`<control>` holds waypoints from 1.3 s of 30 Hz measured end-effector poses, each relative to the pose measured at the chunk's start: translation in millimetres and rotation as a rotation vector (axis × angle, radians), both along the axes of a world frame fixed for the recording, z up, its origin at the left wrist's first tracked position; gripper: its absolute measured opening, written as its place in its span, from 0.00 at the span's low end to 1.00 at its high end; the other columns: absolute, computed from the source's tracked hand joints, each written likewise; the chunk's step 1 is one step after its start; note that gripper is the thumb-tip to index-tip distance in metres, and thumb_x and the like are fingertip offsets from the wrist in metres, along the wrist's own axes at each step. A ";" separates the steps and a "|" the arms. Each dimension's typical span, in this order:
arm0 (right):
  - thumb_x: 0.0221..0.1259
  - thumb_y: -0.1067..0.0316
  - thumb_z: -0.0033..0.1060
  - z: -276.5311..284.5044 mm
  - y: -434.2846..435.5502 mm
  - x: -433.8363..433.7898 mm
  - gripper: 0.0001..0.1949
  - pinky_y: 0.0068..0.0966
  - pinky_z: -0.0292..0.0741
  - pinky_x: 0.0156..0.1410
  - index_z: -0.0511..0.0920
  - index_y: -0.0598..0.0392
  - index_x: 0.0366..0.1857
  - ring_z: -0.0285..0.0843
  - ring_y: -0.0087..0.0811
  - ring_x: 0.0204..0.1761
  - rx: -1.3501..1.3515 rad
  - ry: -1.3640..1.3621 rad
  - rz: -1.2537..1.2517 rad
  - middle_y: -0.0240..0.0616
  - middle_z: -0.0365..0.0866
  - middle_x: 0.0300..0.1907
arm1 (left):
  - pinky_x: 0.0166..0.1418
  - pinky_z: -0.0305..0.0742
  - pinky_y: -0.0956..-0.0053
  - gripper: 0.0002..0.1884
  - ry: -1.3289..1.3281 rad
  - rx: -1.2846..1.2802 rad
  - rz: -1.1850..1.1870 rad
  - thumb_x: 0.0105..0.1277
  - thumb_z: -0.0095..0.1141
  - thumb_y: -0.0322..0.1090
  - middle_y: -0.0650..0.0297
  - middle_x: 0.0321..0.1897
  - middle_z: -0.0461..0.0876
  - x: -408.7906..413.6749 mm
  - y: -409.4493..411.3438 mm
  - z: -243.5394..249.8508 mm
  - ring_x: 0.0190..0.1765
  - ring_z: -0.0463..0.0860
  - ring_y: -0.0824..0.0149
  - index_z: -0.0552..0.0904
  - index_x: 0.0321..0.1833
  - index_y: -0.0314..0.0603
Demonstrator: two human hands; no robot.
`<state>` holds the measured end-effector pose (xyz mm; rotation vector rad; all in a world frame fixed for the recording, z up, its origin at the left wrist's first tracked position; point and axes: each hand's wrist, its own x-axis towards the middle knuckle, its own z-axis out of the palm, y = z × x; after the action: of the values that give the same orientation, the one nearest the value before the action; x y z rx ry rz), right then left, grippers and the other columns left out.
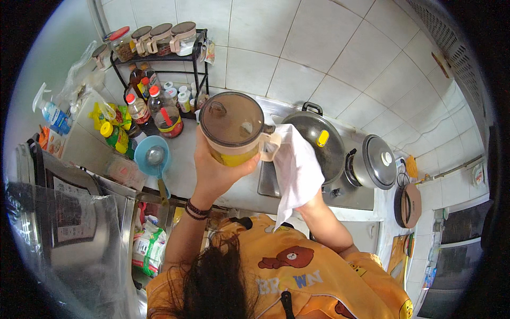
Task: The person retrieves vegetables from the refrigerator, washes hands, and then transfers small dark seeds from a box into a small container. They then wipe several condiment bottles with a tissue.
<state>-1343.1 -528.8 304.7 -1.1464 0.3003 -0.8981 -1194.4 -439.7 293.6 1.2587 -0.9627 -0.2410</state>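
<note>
My left hand (217, 171) grips a lidded seasoning jar (234, 157) from its near left side, holding it up above the counter. The jar has a translucent brown lid (231, 115), a beige collar and handle (271, 146), and something yellow inside. A white cloth (299, 167) drapes over my right hand (310, 202), whose fingers are hidden beneath it. The cloth reaches up to the jar's right side behind the handle; whether it touches the jar cannot be seen.
A black rack (159, 58) holds several jars, with sauce bottles (165, 115) below. A blue strainer ladle (152, 153) lies on the counter (181, 167). To the right, a lidded wok (314, 147) and a lidded pot (374, 163) stand on the gas stove (358, 199).
</note>
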 end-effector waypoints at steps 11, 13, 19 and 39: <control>0.63 0.70 0.53 11.4 -13.6 21.7 0.08 0.26 0.73 0.45 0.74 0.63 0.40 0.74 0.30 0.40 -0.837 0.480 -0.266 0.40 0.74 0.39 | 0.56 0.77 0.70 0.41 -0.088 0.004 0.063 0.43 0.77 0.34 0.56 0.52 0.79 -1.0 -4.3 1.6 0.53 0.81 0.63 0.67 0.60 0.37; 0.60 0.70 0.56 11.9 -11.9 28.0 0.07 0.25 0.73 0.40 0.76 0.61 0.37 0.76 0.27 0.37 -0.390 0.234 -0.128 0.39 0.78 0.37 | 0.57 0.77 0.70 0.40 0.023 0.002 -0.025 0.44 0.76 0.32 0.57 0.52 0.79 3.1 -1.1 5.2 0.54 0.81 0.64 0.67 0.61 0.37; 0.63 0.66 0.55 9.7 -18.9 23.9 0.07 0.26 0.73 0.38 0.78 0.58 0.35 0.76 0.28 0.31 -0.921 0.401 -0.115 0.36 0.78 0.30 | 0.59 0.76 0.69 0.41 0.219 0.035 -0.145 0.44 0.77 0.30 0.58 0.54 0.78 14.1 4.8 1.5 0.56 0.80 0.65 0.67 0.61 0.38; 0.44 0.71 0.62 34.4 -21.6 23.6 0.16 0.29 0.75 0.31 0.78 0.58 0.41 0.79 0.39 0.30 -1.500 0.532 -0.274 0.40 0.78 0.30 | 0.60 0.76 0.69 0.41 0.295 0.060 -0.316 0.42 0.78 0.30 0.57 0.53 0.79 30.7 -4.2 21.4 0.55 0.80 0.65 0.67 0.60 0.36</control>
<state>-1319.6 -550.4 339.1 -2.8041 0.1776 -1.0210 -1163.6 -443.9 315.0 1.0830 -0.8981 -0.6878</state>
